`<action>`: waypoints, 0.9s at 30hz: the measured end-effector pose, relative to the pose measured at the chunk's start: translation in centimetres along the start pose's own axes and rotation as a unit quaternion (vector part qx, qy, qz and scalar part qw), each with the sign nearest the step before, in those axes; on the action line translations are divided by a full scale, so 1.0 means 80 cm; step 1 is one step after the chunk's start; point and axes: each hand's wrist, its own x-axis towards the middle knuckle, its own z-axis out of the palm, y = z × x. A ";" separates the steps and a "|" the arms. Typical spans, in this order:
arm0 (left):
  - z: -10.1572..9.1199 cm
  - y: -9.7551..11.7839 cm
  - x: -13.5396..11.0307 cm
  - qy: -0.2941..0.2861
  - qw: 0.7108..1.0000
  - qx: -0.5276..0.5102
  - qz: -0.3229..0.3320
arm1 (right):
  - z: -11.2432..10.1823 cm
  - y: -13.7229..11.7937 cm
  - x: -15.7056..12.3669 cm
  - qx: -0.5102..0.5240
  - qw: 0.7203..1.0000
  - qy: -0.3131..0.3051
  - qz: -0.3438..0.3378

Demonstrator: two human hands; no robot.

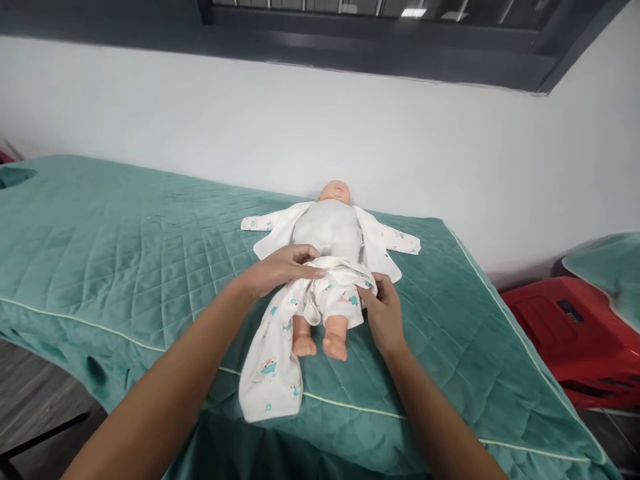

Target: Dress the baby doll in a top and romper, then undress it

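A baby doll (327, 223) lies on its back on the green quilted bed cover, head toward the wall and bare feet toward me. An open white jacket with printed sleeves (400, 241) is spread under its arms and sides. White patterned trousers (340, 300) cover its hips and upper legs. One trouser leg hangs flat past the foot on the left. My left hand (293, 267) pinches the waistband at the doll's left-hand side in view. With thumb and fingers, my right hand (384, 310) grips the trousers' edge on the other side.
The green quilted bed cover (125, 253) stretches far to the left. Behind it rises a white wall (200, 120) beneath a dark window frame (350, 53). To the right stands a red plastic object (570, 327), partly under green cloth (610, 273).
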 end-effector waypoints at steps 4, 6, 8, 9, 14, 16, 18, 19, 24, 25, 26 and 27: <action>-0.014 -0.032 -0.001 -0.009 0.988 -0.151 -0.033 | 0.000 -0.020 0.006 -0.025 0.995 -0.057 -0.075; -0.013 -0.046 0.002 0.004 0.974 -0.223 -0.032 | 0.003 -0.048 0.021 -0.065 0.985 -0.129 -0.098; -0.009 -0.054 0.004 0.017 0.962 -0.272 -0.022 | 0.011 -0.082 0.042 -0.114 0.960 -0.237 -0.090; -0.007 -0.057 0.005 0.022 0.958 -0.286 -0.019 | 0.017 -0.098 0.053 -0.142 0.942 -0.296 -0.073; -0.004 -0.061 0.005 0.022 0.944 -0.328 -0.011 | 0.052 -0.120 0.100 -0.108 0.858 -0.501 0.010; -0.008 -0.063 0.004 0.010 0.942 -0.335 -0.005 | 0.058 -0.103 0.106 -0.054 0.867 -0.494 0.048; -0.013 -0.065 0.003 -0.019 0.945 -0.325 -0.002 | 0.058 -0.084 0.108 0.006 0.880 -0.467 0.089; -0.016 -0.065 0.002 -0.035 0.947 -0.318 -0.003 | 0.056 -0.077 0.108 0.032 0.886 -0.450 0.106; -0.026 -0.069 -0.005 -0.091 0.951 -0.293 -0.043 | 0.050 -0.067 0.106 0.106 0.907 -0.384 0.134; -0.026 -0.070 -0.006 -0.096 0.951 -0.289 -0.048 | 0.051 -0.068 0.105 0.117 0.907 -0.381 0.138; -0.026 -0.072 -0.007 -0.096 0.951 -0.288 -0.050 | 0.053 -0.069 0.104 0.124 0.906 -0.379 0.141; -0.025 -0.073 -0.007 -0.091 0.951 -0.291 -0.049 | 0.054 -0.070 0.103 0.127 0.907 -0.374 0.144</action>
